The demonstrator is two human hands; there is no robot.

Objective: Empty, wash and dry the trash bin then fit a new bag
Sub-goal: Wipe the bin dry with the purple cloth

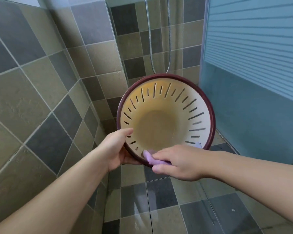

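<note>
Both hands up at chest height, working on one trash bin (161,115) held in the air inside a tiled shower corner.

Left hand (115,149): forearm comes in from lower left, rising diagonally. Hand grips the bin's near-left rim, thumb hooked over the edge and lying on the inner wall, remaining fingers curled underneath on the outside. Bare wrist, nearly straight.

Bin: round, cream inside, dark red rim, slots cut through the upper wall in a ring. Mouth tipped toward the person so the solid bottom shows. Nothing inside it. It hangs above the floor, carried by the hands only.

Purple cloth (150,157): pressed against the near rim, a bit of it also showing at the rim further right.

Right hand (178,163): forearm enters from the right edge, sloping down to the left. Palm down, fingers curled over the cloth, holding it to the bin's near edge. Knuckles face up.

Behind: shower hose (150,39) hanging in a loop against the tiled wall (41,81). Frosted glass door (252,65) on the right. Tiled floor (159,200) below.
</note>
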